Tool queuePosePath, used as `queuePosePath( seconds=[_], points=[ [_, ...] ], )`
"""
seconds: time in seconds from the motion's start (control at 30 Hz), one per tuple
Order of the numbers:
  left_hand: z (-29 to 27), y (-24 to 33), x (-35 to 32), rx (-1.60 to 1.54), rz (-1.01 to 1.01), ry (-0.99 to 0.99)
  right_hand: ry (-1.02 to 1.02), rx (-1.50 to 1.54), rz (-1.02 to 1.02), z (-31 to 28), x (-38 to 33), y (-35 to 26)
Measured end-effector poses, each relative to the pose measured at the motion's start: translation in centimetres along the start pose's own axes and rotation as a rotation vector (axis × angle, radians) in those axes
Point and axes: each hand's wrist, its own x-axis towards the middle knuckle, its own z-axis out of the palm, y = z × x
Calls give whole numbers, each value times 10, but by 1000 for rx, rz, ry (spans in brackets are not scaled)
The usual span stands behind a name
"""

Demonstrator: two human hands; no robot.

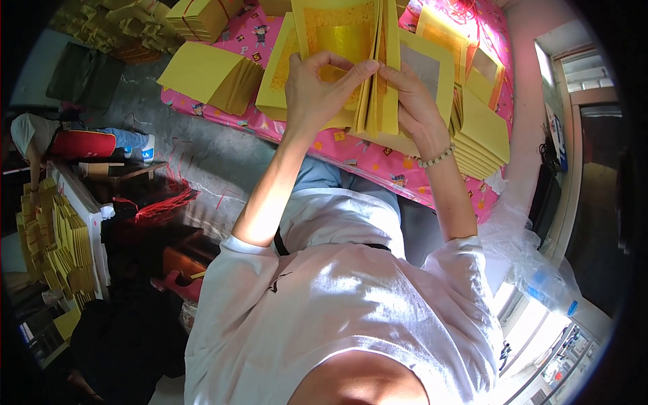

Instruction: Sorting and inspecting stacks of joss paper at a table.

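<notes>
The left hand (312,94) pinches the yellow sheets (336,34) between thumb and curled fingers, the thumb tip pointing right against their edges. The right hand (417,104) meets it there, thumb tip pointing up-left, also pinching the sheets; its other fingers are partly hidden behind them. The sheets are at the top centre of the frame, long axis running up and down it, the upper end reaching the top edge. A broad face with a gold patch opens toward the left, while the narrower leaves stand edge-on.

Both forearms rise from the lower half and slant inward, elbows apart, wrists nearly level. A beaded bracelet (437,158) circles the right wrist.

Below the sheets is a pink cloth (351,152). On it, a yellow stack (201,73) lies upper left and a fanned pile (482,142) upper right. Red strings (165,204) lie at mid-left, near a co-worker (34,131) at the left edge.
</notes>
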Motion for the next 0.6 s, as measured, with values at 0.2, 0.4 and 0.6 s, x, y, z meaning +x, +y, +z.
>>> queuePosePath(
  seconds=[0.2, 0.4, 0.6],
  points=[
    [1, -5, 2, 90, 15, 13, -4, 11, -2, 1, -1, 0],
    [0, 4, -1, 34, -23, -3, -15, 29, 15, 3, -3, -3],
    [1, 3, 0, -17, -53, -37, 40, -43, -7, 4, -3, 0]
  ],
)
